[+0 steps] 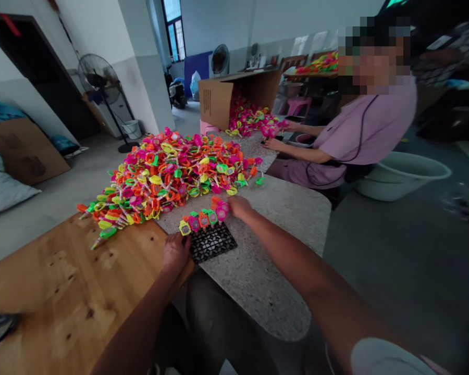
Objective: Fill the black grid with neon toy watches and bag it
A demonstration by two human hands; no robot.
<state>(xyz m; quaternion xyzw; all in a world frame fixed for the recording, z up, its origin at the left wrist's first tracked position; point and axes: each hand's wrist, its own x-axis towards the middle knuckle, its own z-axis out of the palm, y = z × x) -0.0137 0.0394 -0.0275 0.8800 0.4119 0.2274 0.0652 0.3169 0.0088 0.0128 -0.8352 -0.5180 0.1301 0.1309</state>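
Note:
A black grid tray (pixel 213 245) lies on the stone tabletop in front of me. Along its far edge stands a row of several colourful toy watches, among them a yellow watch (pixel 185 228) at the left end and an orange watch (pixel 204 220) mid-row. My left hand (pixel 175 252) is closed at the tray's left edge, its fingertips close to the yellow watch. At the row's right end, my right hand (pixel 239 207) pinches a bright pink toy watch (pixel 221 210); its fingertips are partly hidden. Just beyond both hands rises a large heap of toy watches (pixel 172 169).
A wooden board (pixel 62 281) adjoins the stone table (pixel 281 224) on the left. Across from me, at right, a person in a pink shirt (pixel 375 125) handles watches beside a tipped cardboard box (pixel 216 104). A pale tub (pixel 402 177) and a standing fan (pixel 101 83) are on the floor.

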